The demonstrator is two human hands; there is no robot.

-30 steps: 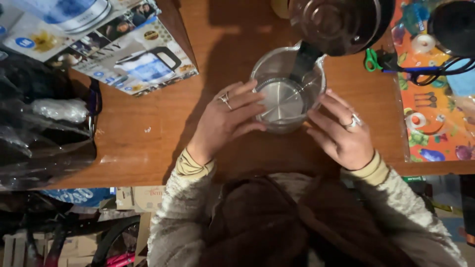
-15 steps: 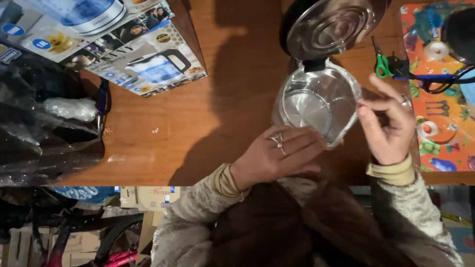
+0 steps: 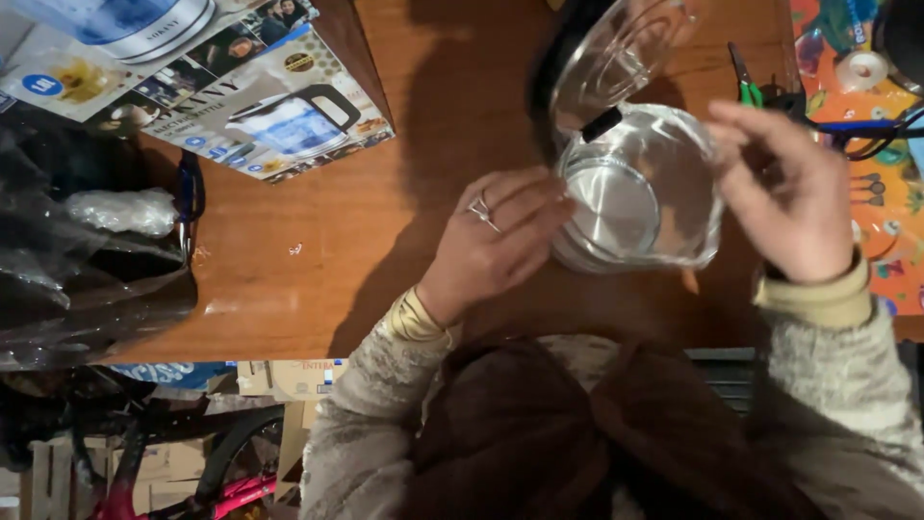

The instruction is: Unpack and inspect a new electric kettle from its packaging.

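Both hands steady a glass kettle (image 3: 640,197) on the wooden table (image 3: 385,241), lid (image 3: 616,58) flipped open: left hand (image 3: 496,241) pressed flat against its side, right hand (image 3: 789,197) loosely curled at its rim. Printed box (image 3: 221,87) lies well left.

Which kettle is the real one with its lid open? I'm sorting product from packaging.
The glass kettle between the left hand and right hand, lid raised; the others are only pictures on the box.

Kettle (image 3: 635,197) clear glass, silver base; table (image 3: 385,250) orange-brown wood; mat (image 3: 881,193) orange, colourful pattern; sleeves (image 3: 385,404) grey speckled; scissors (image 3: 743,82) green
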